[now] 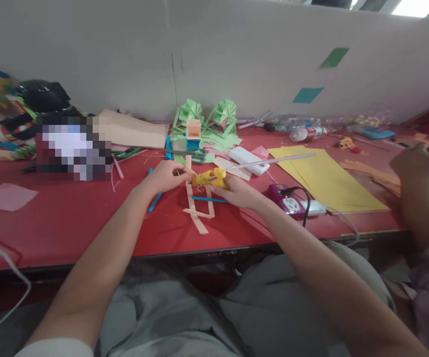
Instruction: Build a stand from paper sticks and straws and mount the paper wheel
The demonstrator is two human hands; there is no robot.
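Nearest the camera, both forearms are reaching over a grey-trousered lap to the red worktop.

Right hand: fingers are wrapping closed around the grip of a yellow hot glue gun, a clear glue stick projecting from its back, up and away to the right. The nozzle is pointing left toward the other hand.

Left hand: fingers are pinching shut on the end of a peach paper strip, just beside the nozzle; whether tip and paper are touching cannot be told.

Just below the fingers, a crossed frame of peach strips is lying flat on the worktop, with a blue stick across it.

Judgement: the step in hand is gluing the held strip. The next move calls for a small squeeze of glue at the strip end, fingertips kept clear of the hot tip, then pressing the strip down.

Right of the right hand, a purple power strip is sitting with a black plug in it; beyond it are yellow paper sheets. Another person's hand is working at the far right edge.

Farther beyond the fingers: a white rectangular case, scissors, green folded paper fans by the wall.
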